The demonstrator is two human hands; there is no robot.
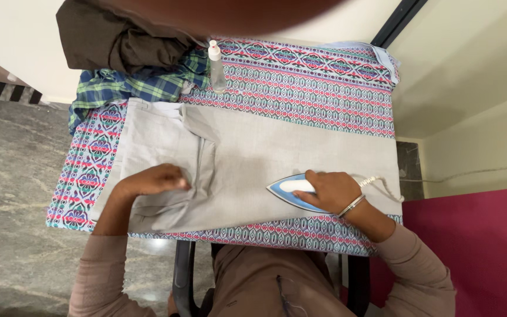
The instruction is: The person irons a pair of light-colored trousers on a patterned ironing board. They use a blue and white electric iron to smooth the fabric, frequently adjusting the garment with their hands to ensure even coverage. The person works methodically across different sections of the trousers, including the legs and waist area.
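Grey woven trousers (253,158), left hand (156,179) flat on folds, right hand (333,191) gripping pointed blue-white iron (289,191)

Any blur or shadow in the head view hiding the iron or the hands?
Head view: a dark blurred shape crosses the top edge, over the brown cloth; iron, left hand and right hand are sharp and evenly lit, with soft shadows on the grey garment.

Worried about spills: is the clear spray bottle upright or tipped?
Upright: the spray bottle stands on the patterned cloth, nozzle on top, beside the plaid shirt.
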